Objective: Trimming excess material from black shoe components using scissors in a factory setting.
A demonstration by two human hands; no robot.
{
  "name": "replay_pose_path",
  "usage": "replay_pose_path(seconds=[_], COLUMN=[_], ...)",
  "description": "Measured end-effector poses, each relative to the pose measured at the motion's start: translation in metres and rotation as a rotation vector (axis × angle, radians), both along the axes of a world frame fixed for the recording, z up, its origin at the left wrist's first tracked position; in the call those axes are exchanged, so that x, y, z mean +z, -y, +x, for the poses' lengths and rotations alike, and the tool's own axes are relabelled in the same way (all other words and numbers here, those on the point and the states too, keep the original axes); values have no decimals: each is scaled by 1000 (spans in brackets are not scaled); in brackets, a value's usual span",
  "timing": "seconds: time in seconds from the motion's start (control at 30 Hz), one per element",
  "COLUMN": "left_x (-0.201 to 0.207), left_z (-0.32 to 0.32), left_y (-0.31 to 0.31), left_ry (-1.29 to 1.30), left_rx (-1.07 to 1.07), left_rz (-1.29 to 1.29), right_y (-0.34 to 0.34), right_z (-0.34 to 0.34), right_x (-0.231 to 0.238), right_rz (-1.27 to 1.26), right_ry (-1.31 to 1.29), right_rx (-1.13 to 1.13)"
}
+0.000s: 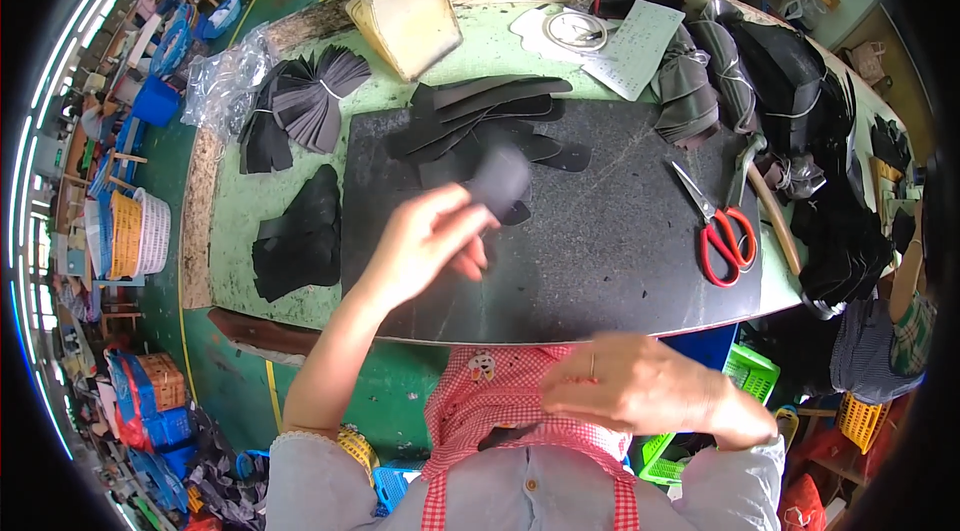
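Note:
Over the dark cutting mat, my left hand pinches a small dark flat piece with a rounded end, blurred by motion. Just beyond it, several black and dark grey cut pieces lie overlapping in a loose heap. My right hand, with a ring on one finger, is in front of the red checked apron, off the mat's near edge. Its fingers curl inward and the fingertips are hidden, so what it holds, if anything, does not show.
Red-handled scissors lie on the mat's right, beside a hammer. Bundled dark pieces and a black stack sit at left. A cream plastic container stands behind. More tied bundles and black material crowd the right.

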State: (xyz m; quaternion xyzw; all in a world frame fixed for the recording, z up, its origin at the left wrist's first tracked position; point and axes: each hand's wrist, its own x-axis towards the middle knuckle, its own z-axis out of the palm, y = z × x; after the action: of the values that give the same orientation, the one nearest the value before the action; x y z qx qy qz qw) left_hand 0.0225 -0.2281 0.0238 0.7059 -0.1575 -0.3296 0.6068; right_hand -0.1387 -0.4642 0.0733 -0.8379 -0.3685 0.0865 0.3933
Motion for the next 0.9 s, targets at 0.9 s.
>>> replay_pose_path(seconds=[0.9], left_x=[-35], left_z=[83], left_y=[40], left_ry=[1013], left_rx=[-255], left_rz=[484], right_y=[20], right_z=[181], right_x=[-68], right_rz=[-182], right_ry=[356], right_rx=[-428])
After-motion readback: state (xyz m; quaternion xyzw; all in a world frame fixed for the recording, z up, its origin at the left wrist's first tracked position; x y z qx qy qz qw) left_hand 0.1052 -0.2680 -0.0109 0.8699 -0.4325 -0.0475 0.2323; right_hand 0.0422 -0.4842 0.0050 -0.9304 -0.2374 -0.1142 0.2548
